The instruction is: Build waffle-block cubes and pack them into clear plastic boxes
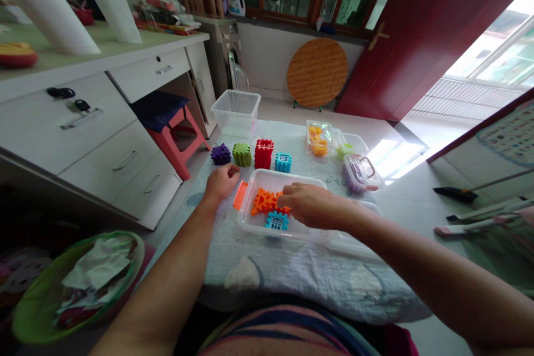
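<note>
My right hand [307, 203] reaches into a clear plastic tray [246, 225], its fingers closed on an orange interlocking block [283, 207]. More orange blocks [262, 200] and a blue block [277, 221] lie in the tray beside it. On the cloth left of the tray rests my left hand [222, 182], fingers curled closed with nothing showing in them. An orange flat piece [241, 194] leans at the tray's left end. Behind the tray stand a purple block cube [221, 154], a green cube [242, 154], a taller red block stack [263, 154] and a blue cube [283, 162].
A tall clear bin [236, 111] stands at the table's back left. At the right are a container of yellow blocks [319, 139], one with green pieces [344, 150] and a lidded purple one [362, 173]. A clear lid [354, 242] lies beside the tray.
</note>
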### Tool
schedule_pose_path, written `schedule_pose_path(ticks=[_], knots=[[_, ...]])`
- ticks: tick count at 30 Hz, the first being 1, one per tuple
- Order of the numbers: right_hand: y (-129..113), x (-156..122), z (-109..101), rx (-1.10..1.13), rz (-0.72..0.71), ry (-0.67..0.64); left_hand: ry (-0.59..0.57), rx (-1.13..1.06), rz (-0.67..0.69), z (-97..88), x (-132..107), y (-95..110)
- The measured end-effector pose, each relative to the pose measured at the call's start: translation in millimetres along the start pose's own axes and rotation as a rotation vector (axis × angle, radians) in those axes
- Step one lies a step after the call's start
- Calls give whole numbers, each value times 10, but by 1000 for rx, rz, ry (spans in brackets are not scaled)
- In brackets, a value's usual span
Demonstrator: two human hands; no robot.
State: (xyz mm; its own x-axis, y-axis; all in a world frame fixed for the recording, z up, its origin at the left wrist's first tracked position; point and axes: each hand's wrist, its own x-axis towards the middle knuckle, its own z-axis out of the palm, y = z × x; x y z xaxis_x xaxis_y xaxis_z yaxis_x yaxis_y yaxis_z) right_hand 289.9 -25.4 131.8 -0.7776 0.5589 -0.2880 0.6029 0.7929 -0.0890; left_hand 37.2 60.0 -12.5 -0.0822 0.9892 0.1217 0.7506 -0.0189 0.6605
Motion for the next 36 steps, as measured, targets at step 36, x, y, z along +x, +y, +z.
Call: schedule_pose_path(ticks=[36], knots=[[220,-7,-189,572,217,12,-19,18,-8,-15,-9,14]])
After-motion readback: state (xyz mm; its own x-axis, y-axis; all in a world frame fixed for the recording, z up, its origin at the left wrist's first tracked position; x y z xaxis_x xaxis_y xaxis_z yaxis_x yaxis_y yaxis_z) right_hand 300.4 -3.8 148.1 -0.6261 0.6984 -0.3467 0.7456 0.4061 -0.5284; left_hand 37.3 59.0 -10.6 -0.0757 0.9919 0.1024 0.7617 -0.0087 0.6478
